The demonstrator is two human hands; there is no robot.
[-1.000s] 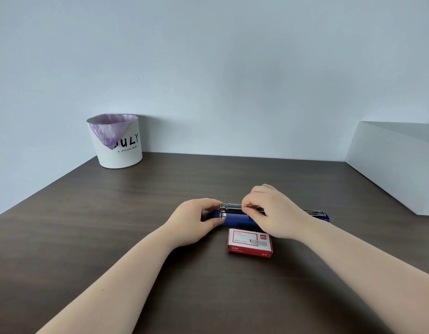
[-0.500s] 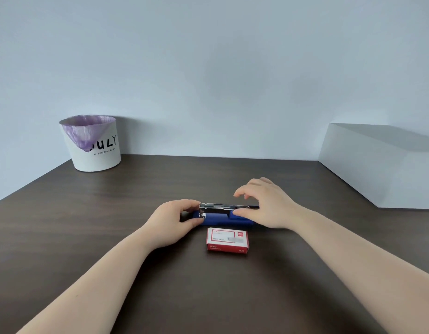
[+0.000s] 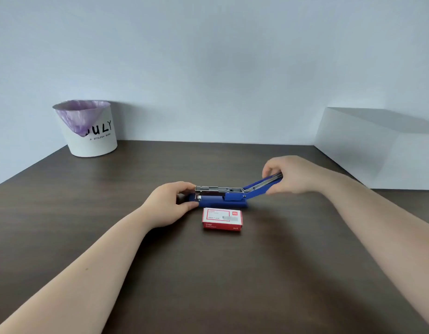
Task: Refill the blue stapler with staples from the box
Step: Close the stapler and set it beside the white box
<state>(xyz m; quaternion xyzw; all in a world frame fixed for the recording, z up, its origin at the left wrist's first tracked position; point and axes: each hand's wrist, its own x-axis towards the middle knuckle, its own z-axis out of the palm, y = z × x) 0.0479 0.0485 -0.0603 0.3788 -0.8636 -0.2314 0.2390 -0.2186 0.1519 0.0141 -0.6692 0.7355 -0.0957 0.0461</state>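
Dark wood desk (image 3: 232, 285) runs to a pale wall; a white block (image 3: 377, 150) stands at far right, a white bin (image 3: 93, 138) with a purple liner at far left, both well apart from the work. Near the desk's middle lies the blue stapler (image 3: 220, 201), base flat, long axis left to right. The left hand (image 3: 170, 203) is closed around the stapler's left end, thumb on the near side, likely pinning the base down so that it does not skid or tip. The right hand (image 3: 288, 174) pinches the tip of the blue top cover (image 3: 259, 185), which is swung up and out to the right on its hinge, tilted above the desk. That leaves the metal staple channel (image 3: 218, 189) exposed and level, facing up, presumably ready for loading. Just on the near side of the stapler, apart from it, sits the red-and-white box (image 3: 222, 219) of staples, closed as far as can be judged, within easy reach of either hand.
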